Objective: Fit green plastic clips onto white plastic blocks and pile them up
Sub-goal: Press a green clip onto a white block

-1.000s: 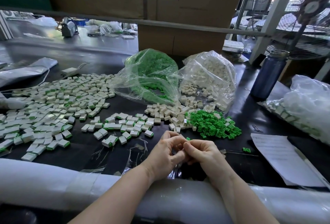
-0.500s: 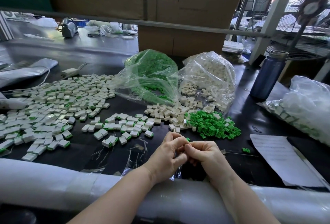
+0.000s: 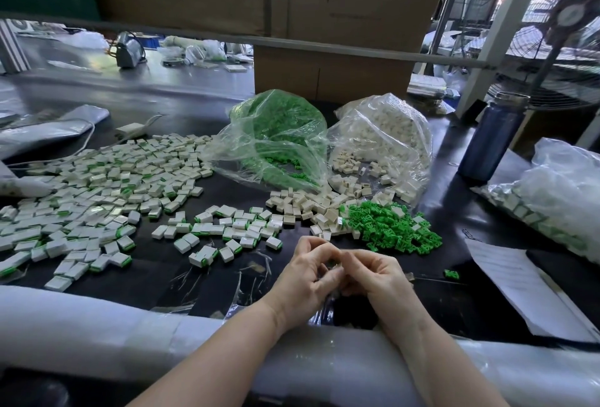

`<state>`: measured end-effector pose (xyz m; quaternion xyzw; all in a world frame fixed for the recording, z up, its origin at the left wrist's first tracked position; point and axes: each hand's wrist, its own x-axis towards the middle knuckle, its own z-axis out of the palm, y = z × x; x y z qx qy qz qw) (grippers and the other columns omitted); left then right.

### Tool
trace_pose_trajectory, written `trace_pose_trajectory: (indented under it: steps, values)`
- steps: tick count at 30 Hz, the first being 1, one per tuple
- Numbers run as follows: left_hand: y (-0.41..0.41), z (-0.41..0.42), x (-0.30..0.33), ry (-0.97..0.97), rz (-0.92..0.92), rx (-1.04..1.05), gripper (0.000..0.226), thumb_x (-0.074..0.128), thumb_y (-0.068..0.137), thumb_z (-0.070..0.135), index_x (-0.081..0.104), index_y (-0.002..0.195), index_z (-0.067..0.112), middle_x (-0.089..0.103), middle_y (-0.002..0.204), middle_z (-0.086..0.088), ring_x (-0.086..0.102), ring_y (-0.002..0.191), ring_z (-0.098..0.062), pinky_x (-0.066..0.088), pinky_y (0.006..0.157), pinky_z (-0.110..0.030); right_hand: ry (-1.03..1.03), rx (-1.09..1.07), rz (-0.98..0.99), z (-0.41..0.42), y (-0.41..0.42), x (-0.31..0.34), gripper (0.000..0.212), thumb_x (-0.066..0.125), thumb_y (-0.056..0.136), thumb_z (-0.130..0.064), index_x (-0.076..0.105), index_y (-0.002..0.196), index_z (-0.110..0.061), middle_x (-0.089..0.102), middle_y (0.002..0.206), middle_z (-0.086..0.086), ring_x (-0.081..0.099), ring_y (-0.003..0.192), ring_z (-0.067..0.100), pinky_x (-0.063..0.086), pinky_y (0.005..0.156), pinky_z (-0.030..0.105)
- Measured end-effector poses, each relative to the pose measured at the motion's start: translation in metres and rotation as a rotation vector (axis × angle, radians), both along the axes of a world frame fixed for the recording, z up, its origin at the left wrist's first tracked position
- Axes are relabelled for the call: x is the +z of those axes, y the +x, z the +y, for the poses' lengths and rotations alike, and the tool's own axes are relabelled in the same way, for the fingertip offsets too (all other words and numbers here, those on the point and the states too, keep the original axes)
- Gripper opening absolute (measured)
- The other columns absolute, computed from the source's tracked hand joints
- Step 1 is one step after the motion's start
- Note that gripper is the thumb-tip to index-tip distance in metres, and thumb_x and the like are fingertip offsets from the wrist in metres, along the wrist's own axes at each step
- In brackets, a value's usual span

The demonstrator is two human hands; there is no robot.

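Note:
My left hand (image 3: 308,280) and my right hand (image 3: 373,280) meet fingertip to fingertip just above the black table, near its front edge. Together they pinch a small pale block (image 3: 333,266), mostly hidden by the curled fingers. Whether a clip sits on it cannot be seen. Just beyond the hands lie a heap of loose green clips (image 3: 393,228) and loose white blocks (image 3: 311,203). Blocks fitted with green clips spread in a wide pile (image 3: 97,192) to the left, with a smaller group (image 3: 233,228) nearer the hands.
At the back stand a clear bag of green clips (image 3: 279,134) and a bag of white blocks (image 3: 386,137). On the right are a blue bottle (image 3: 493,137), another filled bag (image 3: 561,192), a paper sheet (image 3: 516,280) and one stray clip (image 3: 452,274). White foam padding (image 3: 81,319) covers the table's front edge.
Both hands have stayed together in the same spot, with the fingers shifting slightly around the small piece. The green bit seen by the fingertips earlier no longer shows.

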<state>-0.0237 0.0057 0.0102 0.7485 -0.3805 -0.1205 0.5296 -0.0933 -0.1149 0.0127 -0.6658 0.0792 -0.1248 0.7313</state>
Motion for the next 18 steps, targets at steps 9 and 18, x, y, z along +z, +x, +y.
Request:
trace_pose_trajectory:
  steps: [9,18]
  values:
    - [0.0010,0.0021,0.0023,0.041,0.007,0.024,0.014,0.055,0.092,0.015,0.061,0.103,0.007,0.040,0.114,-0.004,0.051,0.077,-0.013,0.051,0.080,-0.023,-0.256,-0.195,-0.033,-0.0046,-0.0016,-0.0013,0.011,0.071,0.076,0.000,0.069,0.073,-0.010,0.068,0.063,0.000,0.061,0.059,0.006,0.049,0.057,0.019]
    - [0.0034,0.0028,-0.0019,0.051,-0.056,0.082,0.005,0.058,0.091,0.016,0.062,0.095,0.016,0.054,0.097,0.003,0.055,0.080,-0.011,0.046,0.075,-0.014,-0.380,-0.276,-0.019,-0.0050,0.0017,-0.0047,0.019,0.067,0.081,-0.002,0.066,0.068,-0.015,0.065,0.060,-0.005,0.056,0.058,0.001,0.045,0.058,0.015]
